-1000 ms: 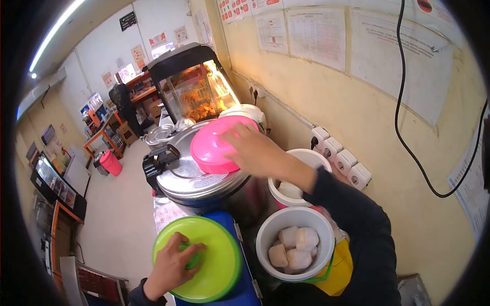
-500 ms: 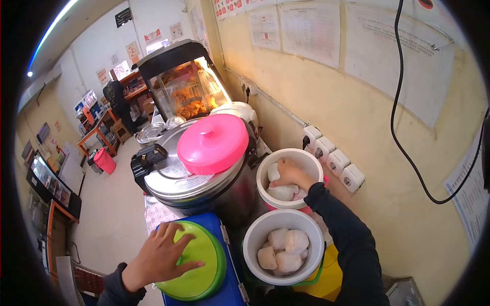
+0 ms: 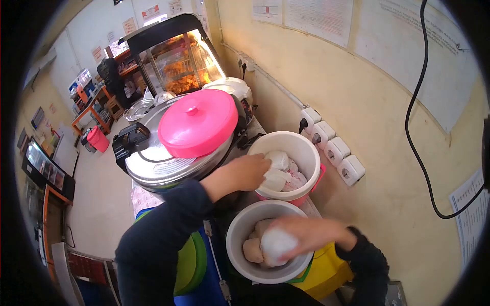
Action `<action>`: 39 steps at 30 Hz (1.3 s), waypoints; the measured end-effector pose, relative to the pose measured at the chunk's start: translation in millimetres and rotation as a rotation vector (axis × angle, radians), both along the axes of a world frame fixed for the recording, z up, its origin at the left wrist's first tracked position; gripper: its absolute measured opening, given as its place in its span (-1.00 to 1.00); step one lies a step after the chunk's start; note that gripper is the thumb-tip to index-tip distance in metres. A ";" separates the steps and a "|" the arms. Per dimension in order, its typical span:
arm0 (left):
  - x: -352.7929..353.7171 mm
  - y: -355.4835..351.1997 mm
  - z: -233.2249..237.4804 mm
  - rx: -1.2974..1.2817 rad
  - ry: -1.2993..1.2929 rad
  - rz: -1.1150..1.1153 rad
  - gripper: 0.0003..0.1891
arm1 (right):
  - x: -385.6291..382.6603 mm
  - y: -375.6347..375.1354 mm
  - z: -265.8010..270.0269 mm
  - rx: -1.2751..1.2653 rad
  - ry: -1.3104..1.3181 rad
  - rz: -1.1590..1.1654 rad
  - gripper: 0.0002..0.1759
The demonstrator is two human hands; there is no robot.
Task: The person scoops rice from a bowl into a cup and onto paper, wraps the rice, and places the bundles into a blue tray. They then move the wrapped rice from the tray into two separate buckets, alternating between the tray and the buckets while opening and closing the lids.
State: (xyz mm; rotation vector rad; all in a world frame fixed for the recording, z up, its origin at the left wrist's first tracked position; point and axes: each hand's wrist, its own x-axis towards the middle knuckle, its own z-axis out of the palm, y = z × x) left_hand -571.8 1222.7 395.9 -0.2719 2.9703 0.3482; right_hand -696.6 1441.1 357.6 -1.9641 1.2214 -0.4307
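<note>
My right hand (image 3: 309,235), blurred by motion, grips a white wrapped bundle (image 3: 278,246) over the near grey-white tub (image 3: 236,255). Several beige wrapped bundles (image 3: 252,250) lie inside that tub. My left hand (image 3: 250,172) reaches over the left rim of the far white tub (image 3: 312,153), beside white bundles (image 3: 278,160) in clear wrapping; its fingertips are partly hidden, and whether they hold anything cannot be seen. Left of my left hand, a pink lid (image 3: 196,125) rests on a large steel cooker (image 3: 153,166).
A lit glass cabinet (image 3: 178,66) with fried food stands behind the cooker. Wall sockets (image 3: 337,150) and a hanging black cable (image 3: 416,148) are at the right. A green lid (image 3: 191,265) lies under my left arm. A person in dark clothes (image 3: 113,81) stands far back.
My left hand has moved from the green lid to the far tub. My right hand has left the far tub and come over the near one with a white bundle. The view has shifted.
</note>
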 end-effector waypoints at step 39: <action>39.9 93.6 -73.1 0.118 -0.289 -0.207 -0.25 | -81.3 -235.0 -90.9 0.246 0.948 -0.340 0.22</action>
